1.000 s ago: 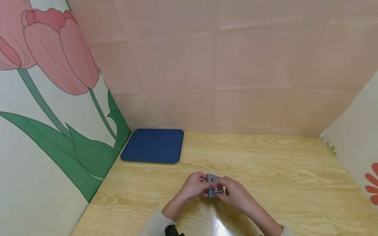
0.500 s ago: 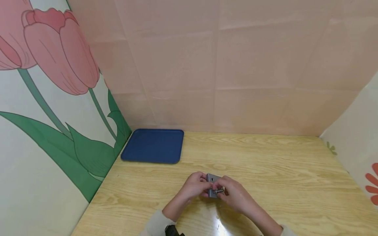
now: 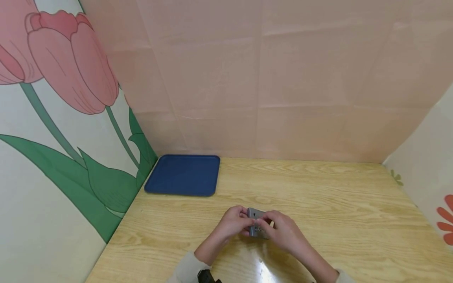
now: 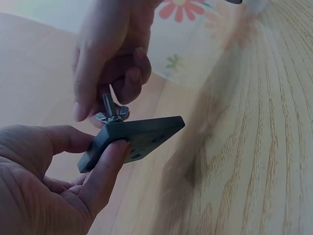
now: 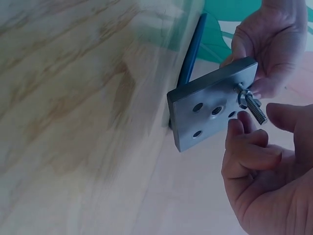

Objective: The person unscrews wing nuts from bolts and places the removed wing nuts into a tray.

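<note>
Pinched at one edge between my left thumb and fingers [image 3: 231, 225], a grey metal plate [image 5: 188, 115] is held tilted above the table. Several round holes pierce its face. A threaded bolt [image 5: 257, 111] sticks out near the edge my left hand grips. Low on that bolt, against the plate, sits a wing nut [image 4: 121, 114]. My right hand [image 3: 284, 232] is beside the bolt, its thumb and bent fingers spread on either side. In the right wrist view, gaps show between the bolt and the right thumb and fingertips.
A blue tray [image 3: 182, 175] lies at the back left of the wood-grain table [image 3: 318, 196]. A pinkish cloth wall [image 3: 265, 78] rises behind the table. Flower-printed panels flank it on the left [image 3: 67, 173] and right [image 3: 424, 157].
My right thumb and fingers have shifted from around the wing nut and bolt to a more spread pose beside them. My left hand and the plate have stayed nearly still.
</note>
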Motion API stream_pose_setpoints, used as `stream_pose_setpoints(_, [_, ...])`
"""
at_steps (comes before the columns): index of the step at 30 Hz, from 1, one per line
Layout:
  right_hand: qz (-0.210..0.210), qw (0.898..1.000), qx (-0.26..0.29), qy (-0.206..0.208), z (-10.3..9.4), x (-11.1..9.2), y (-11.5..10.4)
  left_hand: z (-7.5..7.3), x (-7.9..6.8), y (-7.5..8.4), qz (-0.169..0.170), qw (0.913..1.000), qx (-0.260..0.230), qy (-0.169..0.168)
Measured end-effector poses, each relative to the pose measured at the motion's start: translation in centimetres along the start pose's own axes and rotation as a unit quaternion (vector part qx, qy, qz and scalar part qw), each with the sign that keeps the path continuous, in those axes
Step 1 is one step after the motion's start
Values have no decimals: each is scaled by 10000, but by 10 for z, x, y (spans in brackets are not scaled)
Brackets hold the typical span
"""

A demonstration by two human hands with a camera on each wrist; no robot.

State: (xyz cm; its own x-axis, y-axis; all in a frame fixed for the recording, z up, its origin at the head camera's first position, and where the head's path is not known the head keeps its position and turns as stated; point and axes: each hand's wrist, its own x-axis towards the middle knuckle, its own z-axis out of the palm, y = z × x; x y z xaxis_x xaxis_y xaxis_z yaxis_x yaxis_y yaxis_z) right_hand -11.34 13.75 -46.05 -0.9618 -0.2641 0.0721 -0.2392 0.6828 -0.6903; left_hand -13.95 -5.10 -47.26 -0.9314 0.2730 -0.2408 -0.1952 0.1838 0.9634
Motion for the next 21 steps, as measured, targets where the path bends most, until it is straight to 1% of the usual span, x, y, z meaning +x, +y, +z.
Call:
stream_pose_setpoints(2, [124,9999,-51,21,0,0,1,0,0,1,-14,10000,3,0])
stream_pose_setpoints(4, [134,9999,-87,-34,0,1,2,0,0,1,-8,10000,22,-1])
stream_pose_setpoints(12, [15,9992,-147,-377,-1,1,4,1,2,-1,27,10000,64,-8])
stream_pose_setpoints(21, [-320,9982,-46,-510,-3,-1,4,0,2,-1,76,10000,0,52])
